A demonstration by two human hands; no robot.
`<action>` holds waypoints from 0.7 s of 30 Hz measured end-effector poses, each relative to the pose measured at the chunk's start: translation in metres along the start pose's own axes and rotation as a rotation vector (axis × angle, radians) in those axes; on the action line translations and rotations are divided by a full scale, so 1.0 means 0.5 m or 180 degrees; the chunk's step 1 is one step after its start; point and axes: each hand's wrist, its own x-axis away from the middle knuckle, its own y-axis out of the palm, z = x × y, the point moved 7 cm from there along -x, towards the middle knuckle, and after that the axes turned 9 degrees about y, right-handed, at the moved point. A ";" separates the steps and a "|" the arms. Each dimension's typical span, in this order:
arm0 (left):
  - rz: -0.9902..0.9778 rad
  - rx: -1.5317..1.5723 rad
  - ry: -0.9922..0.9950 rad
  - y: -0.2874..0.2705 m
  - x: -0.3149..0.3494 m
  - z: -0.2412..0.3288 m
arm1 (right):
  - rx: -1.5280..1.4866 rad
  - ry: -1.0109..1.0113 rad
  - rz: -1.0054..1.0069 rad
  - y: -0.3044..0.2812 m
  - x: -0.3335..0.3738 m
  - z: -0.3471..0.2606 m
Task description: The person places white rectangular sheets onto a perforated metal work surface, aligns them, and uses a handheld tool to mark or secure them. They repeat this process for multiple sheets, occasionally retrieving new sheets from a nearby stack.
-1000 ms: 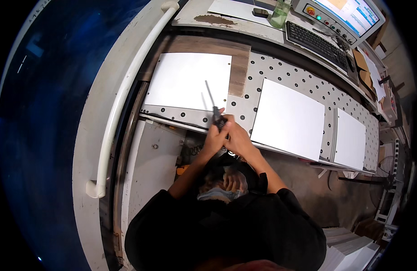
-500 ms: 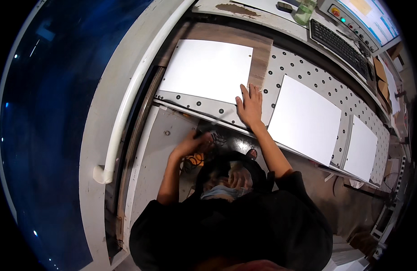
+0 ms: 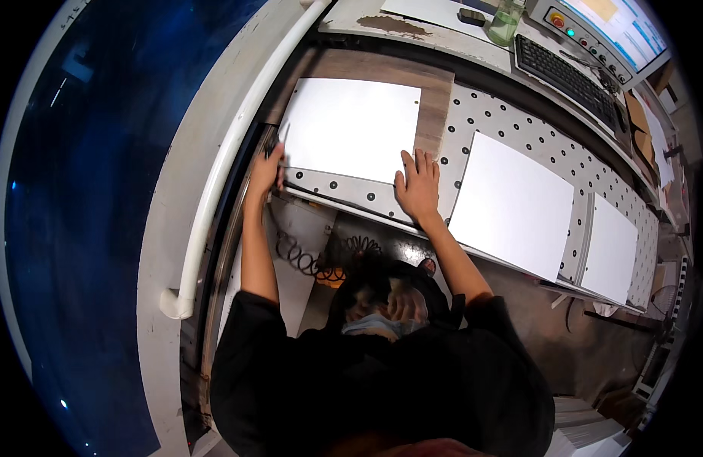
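White panel [image 3: 351,126]: lies flat in front of us, between our two hands, over a wooden board [image 3: 433,114] that shows past its far and right edges.
Left hand [image 3: 263,171]: we have it curled round a dark tool [image 3: 270,145], just beside the panel's near left corner; blur hides the tool's shape, and we cannot tell how hard we squeeze.
Right hand [image 3: 420,186]: palm down, fingers spread, grasping nothing; it covers the panel's near right corner and seems to press lightly there, partly over the studded table [image 3: 484,118].
Panel against grip: neither hand has closed on it; the right lies across one corner, the left holds the tool by the opposite side.
Step in hand: we judge that we are steadying the panel on the right while bringing the tool to its left edge.
Next move: calls, we think, for a still right palm and a tool tip kept off the white face, lest it scratch.
Coiled hose [image 3: 298,255]: hangs below the table's front edge; whether it joins the tool, we cannot tell.
Other panels: one larger [image 3: 515,206], one smaller [image 3: 612,247], both to our right.
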 end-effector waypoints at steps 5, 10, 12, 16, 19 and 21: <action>-0.0236 0.0218 -0.0097 0.049 -0.150 0.040 | -0.0141 0.0083 -0.0045 0.002 -0.001 0.009; -0.2222 -0.0290 -0.0099 0.203 0.019 0.081 | -0.0209 0.0112 -0.0057 0.004 0.003 0.018; -0.2811 -0.0448 -0.0160 0.230 0.117 0.097 | -0.0268 0.0108 -0.0049 0.004 0.004 0.018; -0.2383 -0.1119 0.0213 0.143 0.177 0.133 | -0.0226 0.0124 -0.0060 0.010 0.003 0.025; -0.0147 -0.1314 0.0990 0.015 0.255 0.307 | -0.0290 0.0174 -0.0108 -0.002 0.000 0.020; 0.1278 -0.0201 0.1940 -0.081 0.298 0.321 | -0.0292 0.0173 -0.0083 0.000 -0.001 0.015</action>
